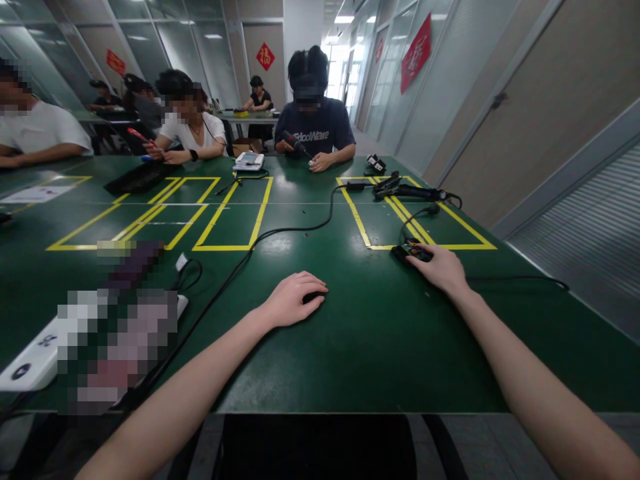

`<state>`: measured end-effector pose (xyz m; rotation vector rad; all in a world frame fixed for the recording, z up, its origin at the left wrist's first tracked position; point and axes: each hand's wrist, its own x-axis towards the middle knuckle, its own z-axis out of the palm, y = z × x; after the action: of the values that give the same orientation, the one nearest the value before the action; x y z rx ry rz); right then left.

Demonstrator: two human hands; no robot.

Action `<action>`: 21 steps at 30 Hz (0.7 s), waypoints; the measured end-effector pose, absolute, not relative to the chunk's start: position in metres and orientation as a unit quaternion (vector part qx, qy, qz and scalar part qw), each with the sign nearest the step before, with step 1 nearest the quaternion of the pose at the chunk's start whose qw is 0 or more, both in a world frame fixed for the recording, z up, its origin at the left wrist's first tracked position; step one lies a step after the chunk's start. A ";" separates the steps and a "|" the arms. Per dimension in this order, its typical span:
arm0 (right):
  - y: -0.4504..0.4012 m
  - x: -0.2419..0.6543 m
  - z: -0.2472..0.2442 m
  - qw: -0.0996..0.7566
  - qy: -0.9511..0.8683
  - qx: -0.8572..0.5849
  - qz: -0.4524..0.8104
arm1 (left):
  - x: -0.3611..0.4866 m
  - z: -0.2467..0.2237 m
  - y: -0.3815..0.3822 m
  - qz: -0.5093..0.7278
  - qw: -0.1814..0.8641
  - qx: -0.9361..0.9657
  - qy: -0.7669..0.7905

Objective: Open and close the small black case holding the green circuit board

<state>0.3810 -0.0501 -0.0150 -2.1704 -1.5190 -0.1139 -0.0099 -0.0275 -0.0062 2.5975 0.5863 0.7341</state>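
Observation:
My left hand rests on the green table, fingers loosely curved and thumb apart from them. A dark gap shows between thumb and fingers; it looks like shadow, and I make out no object there. Over on the right, my right hand grips a small black device with an exposed circuit board, thumb along its near side. The palm hides part of the device. A thin cable runs from its far side to a round black piece. Just beyond lies a black tool with a cord.
Power strips lie at the near left, beside blurred items. A long black cable crosses the table. Yellow tape marks rectangles. Across the table a person holds a screwdriver-like tool; a white device stands nearby.

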 end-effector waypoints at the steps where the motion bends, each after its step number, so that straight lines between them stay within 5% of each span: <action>1: -0.049 0.363 -0.014 0.254 -0.581 -0.773 -0.019 | -0.010 -0.006 -0.028 0.263 0.191 0.922 0.210; 5: -0.059 0.280 -0.009 0.309 -0.763 -0.557 0.115 | -0.010 0.000 -0.031 0.303 0.175 0.911 0.219; 10: -0.083 0.216 -0.001 0.280 -0.859 -0.358 0.234 | -0.011 0.007 -0.035 0.264 0.174 0.925 0.208; 21: -0.084 0.226 -0.013 0.322 -0.826 -0.428 0.174 | -0.012 0.000 -0.033 0.204 0.163 0.939 0.225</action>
<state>0.2256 -0.0843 -0.0125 -1.1236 -2.1692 0.4556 -0.0123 -0.0326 0.0003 2.6778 0.6426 0.5819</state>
